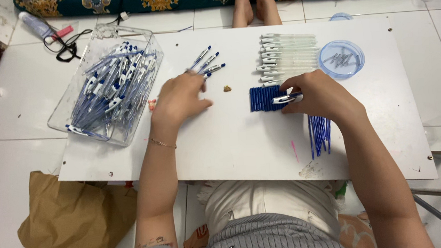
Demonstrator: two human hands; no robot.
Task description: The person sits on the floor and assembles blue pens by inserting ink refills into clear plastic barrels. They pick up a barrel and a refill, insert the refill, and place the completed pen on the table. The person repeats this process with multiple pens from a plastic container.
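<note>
We see a white board [232, 144] laid across the person's lap on a tiled floor, and both bare hands at work over pen parts. The right hand [322, 97] sits a little to the 3 o'clock side of the board's middle, its thumb and fingers pinched together on a white pen barrel [287, 98] with a blue clip, which lies crosswise just over a row of blue grip sleeves [264, 98]. At 12 o'clock from that hand lies a neat stack of clear white barrels [289, 56], and at 1 o'clock a round blue-rimmed lid [341, 59] holding small metal springs. At 6 o'clock from the right hand, partly under the wrist, we see a bundle of blue ink refills [320, 132]. The left hand [178, 99] rests palm down near the board's centre, fingers loosely spread and holding nothing that we can make out; its fingertips lie just beside three finished pens [207, 61], which fan out at 1 o'clock from it. A tiny tan scrap [227, 88] lies between the two hands. At 9 o'clock from the left hand a clear plastic tray [73, 93] is heaped with finished blue and white pens. Off the board, a brown paper bag [72, 217] sits at 7 o'clock on the floor, and another person's bare feet [254, 5] show at 12 o'clock beyond the board's far edge.
</note>
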